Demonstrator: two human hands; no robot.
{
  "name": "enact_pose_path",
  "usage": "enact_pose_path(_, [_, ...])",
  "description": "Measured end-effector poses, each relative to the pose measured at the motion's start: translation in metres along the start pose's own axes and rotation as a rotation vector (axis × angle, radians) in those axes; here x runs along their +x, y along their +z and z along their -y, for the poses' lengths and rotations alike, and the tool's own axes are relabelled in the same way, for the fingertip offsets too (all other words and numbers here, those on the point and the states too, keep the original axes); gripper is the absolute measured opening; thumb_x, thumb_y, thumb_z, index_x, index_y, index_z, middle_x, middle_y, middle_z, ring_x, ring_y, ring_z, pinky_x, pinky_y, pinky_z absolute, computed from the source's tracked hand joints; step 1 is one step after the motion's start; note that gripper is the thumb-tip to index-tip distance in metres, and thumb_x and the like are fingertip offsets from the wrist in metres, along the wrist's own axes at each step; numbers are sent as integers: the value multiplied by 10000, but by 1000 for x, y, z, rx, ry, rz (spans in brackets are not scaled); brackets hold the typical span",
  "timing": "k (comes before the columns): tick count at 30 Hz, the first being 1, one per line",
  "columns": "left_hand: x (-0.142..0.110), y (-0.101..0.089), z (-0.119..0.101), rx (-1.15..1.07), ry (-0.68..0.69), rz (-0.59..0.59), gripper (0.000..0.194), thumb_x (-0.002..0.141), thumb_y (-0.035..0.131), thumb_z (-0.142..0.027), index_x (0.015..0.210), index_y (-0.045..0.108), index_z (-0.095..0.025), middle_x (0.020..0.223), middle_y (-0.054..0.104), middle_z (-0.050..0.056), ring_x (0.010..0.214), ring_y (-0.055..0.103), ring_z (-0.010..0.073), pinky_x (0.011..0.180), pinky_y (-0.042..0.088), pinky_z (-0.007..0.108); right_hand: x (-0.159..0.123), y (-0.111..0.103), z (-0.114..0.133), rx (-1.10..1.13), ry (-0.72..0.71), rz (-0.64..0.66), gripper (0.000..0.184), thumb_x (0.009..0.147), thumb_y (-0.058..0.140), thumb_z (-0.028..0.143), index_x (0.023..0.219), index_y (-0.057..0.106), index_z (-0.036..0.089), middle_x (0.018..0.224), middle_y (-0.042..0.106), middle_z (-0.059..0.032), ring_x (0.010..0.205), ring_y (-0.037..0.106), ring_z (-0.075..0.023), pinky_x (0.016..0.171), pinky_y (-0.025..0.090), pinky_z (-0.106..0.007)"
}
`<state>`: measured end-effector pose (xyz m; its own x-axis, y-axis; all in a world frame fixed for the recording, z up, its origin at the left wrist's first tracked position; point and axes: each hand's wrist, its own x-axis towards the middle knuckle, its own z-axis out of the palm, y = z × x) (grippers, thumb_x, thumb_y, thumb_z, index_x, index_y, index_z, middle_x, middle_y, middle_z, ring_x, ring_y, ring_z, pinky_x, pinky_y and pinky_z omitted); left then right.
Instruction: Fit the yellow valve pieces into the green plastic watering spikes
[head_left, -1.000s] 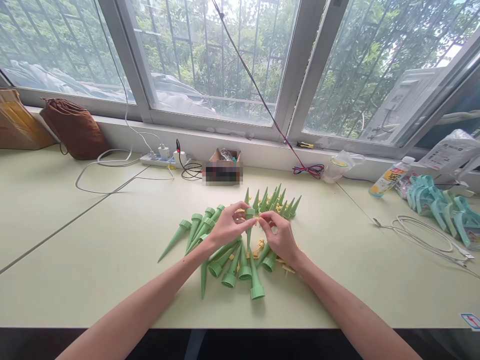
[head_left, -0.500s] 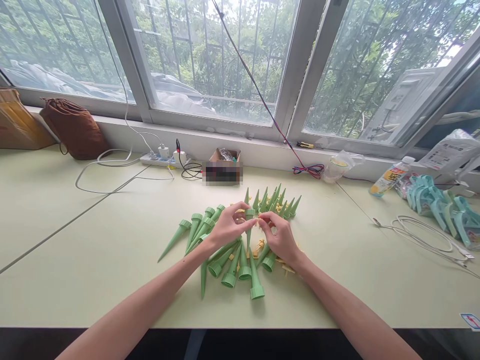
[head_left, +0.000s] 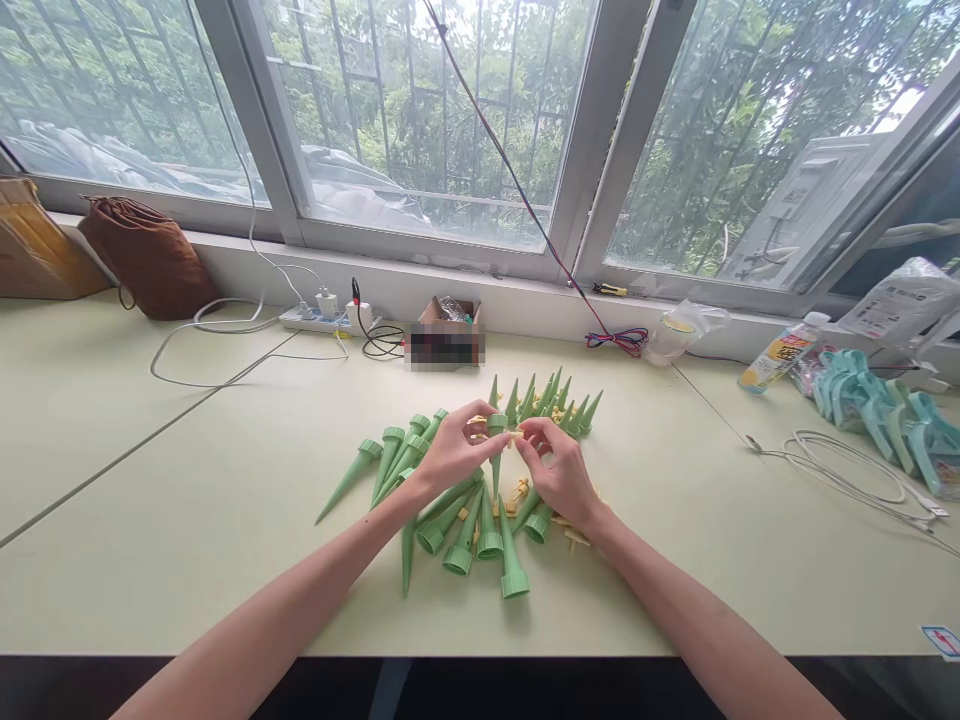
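Spike [head_left: 496,425] point-down in your left hand [head_left: 457,452], yellow piece [head_left: 514,437] at your right fingertips

Right at the centre, up above the table [head_left: 187,560], there it is: your left thumb and fingers are closed around the ribbed cap of that green spike, its narrow tip aimed downward. And just beside the cap, your right hand [head_left: 559,475] has thumb and forefinger pinched on the little yellow piece; whether it touches your left thumb too, I can't tell.

Below your hands, loose spikes [head_left: 511,560] fan out on their sides, most with wide ends toward you. Off to the left lie capped spikes [head_left: 367,449], these with tips your way. In among the pile sit yellow bits [head_left: 520,489], some partly hidden by your right hand. Just past your fingers, standing spikes [head_left: 529,402] bristle upward in a tight cluster.

Out to the far edge now: a small box [head_left: 450,342], its front blurred, and left of it a power strip [head_left: 322,320] with plugs in, then a brown drawstring bag [head_left: 154,255]. Over on the right, a bundle of red-and-blue wire [head_left: 619,340], a drink bottle [head_left: 784,355], a row of pale blue clips [head_left: 870,405], and a looped white cable [head_left: 855,470] in front of them. Windows [head_left: 450,120] span the back, greenery outside.
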<state>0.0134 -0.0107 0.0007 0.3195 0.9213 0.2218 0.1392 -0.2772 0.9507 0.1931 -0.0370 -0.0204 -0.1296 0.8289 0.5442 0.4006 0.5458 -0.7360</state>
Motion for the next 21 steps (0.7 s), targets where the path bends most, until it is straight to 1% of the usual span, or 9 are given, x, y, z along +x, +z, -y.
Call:
enact_pose_path(5, [0,0,1,-10,1,3,386,763,763,-416,979,559,-169,834,587,14,751,642,162,551,480,222,-1,1,-4,-14,-12,16,128,967,521,299,962,603,200,854,649,-37,763,611,-173,674,504,-291])
enact_pose_path(8, [0,0,3,0,-20,20,395,774,756,-415,1006,543,-175,764,586,2,720,646,166,532,458,217,-1,1,-5,-21,-2,23,145,972,511,299,927,601,196,816,638,-24,738,594,-164,669,484,-282])
enact_pose_path(11, [0,0,4,15,-37,47,400,796,736,-417,1035,525,-176,711,591,-5,687,648,168,519,442,215,-2,0,-6,-29,4,38,203,983,485,310,850,584,194,747,604,-7,677,551,-148,647,457,-270])
enact_pose_path(17, [-1,0,6,-15,1,102,379,813,718,-412,1046,537,-174,822,636,26,697,654,154,578,495,246,-2,1,-8,-67,19,51,339,1010,418,333,707,490,199,621,498,26,563,440,-124,557,354,-259])
enact_pose_path(19, [-1,0,6,-12,5,105,379,817,714,-411,1056,538,-175,818,636,24,705,659,159,585,501,250,-2,1,-8,-66,26,51,359,1016,405,341,693,473,201,609,479,29,553,428,-123,551,348,-261])
enact_pose_path(21, [-1,0,6,1,-3,95,386,815,717,-412,1063,537,-177,778,624,14,702,656,163,564,490,241,-1,1,-7,-53,32,47,342,1015,411,346,717,498,201,636,506,22,575,458,-128,566,373,-261])
